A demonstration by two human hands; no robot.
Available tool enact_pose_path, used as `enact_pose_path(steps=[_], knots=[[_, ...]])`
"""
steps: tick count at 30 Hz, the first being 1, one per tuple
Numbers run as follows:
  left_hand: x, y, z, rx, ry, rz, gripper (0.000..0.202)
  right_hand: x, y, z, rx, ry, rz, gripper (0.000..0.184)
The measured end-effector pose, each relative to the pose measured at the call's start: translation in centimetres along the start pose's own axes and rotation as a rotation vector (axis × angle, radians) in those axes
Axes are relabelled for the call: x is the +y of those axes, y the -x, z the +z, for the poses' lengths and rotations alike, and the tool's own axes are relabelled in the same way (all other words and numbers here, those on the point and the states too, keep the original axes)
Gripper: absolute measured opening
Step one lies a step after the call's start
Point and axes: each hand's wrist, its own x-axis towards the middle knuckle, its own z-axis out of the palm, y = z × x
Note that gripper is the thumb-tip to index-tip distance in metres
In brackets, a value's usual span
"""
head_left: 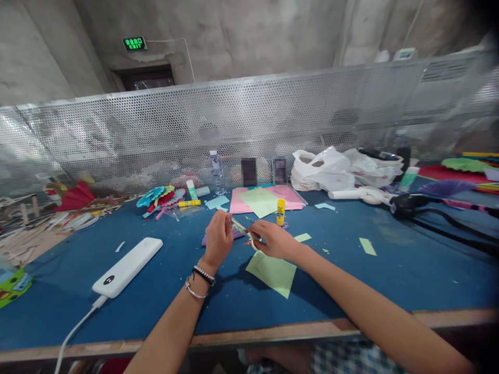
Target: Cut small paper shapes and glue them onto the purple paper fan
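Observation:
Over the middle of the blue table (pixel 390 270), my left hand (pixel 218 239) pinches a small folded strip of paper (pixel 238 226), fingers closed on it. My right hand (pixel 273 240) is closed round small scissors (pixel 252 240) whose blades meet that strip. A light green paper sheet (pixel 273 272) lies flat under my right wrist. A purple paper piece (pixel 206 240) shows just beyond my left hand. A yellow glue stick (pixel 280 212) stands upright just beyond my right hand.
A white power bank (pixel 128 266) with a cable lies at left. Pink and green sheets (pixel 265 200), paper fans (pixel 159 198), a water bottle (pixel 217 174), white plastic bags (pixel 331 169) and a black tool (pixel 409 205) sit toward the perforated metal screen (pixel 249 130). Green scraps (pixel 367 246) lie scattered.

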Motion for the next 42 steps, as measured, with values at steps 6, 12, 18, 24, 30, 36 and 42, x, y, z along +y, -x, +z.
enact_pose_path(steps=[6, 12, 18, 24, 30, 36, 42], knots=[[-0.2, -0.1, -0.2, -0.028, -0.056, 0.034, 0.017, 0.0, 0.0, -0.1, 0.001, 0.013, -0.003, 0.008], [-0.2, -0.1, -0.2, -0.03, -0.035, 0.016, 0.018, 0.0, -0.1, -0.2, 0.0, 0.021, -0.023, 0.009], [0.0, 0.0, 0.1, 0.009, 0.024, -0.081, 0.02, -0.2, -0.4, -0.1, 0.011, 0.015, -0.041, 0.009], [0.0, 0.0, 0.1, 0.049, 0.053, -0.156, 0.024, -0.2, -0.4, 0.0, 0.037, -0.017, 0.006, 0.011], [-0.1, -0.1, 0.3, 0.078, 0.098, -0.272, 0.028, 0.7, -0.3, 0.7, 0.097, -0.006, 0.108, 0.006], [-0.3, -0.1, 1.0, 0.062, 0.163, -0.373, 0.032, 0.8, -0.4, 1.0, 0.09, 0.054, 0.074, 0.022], [-0.8, -0.2, 1.4, 0.037, 0.258, -0.49, 0.035, 1.2, -0.2, 1.7, 0.044, -0.073, 0.011, 0.046]])
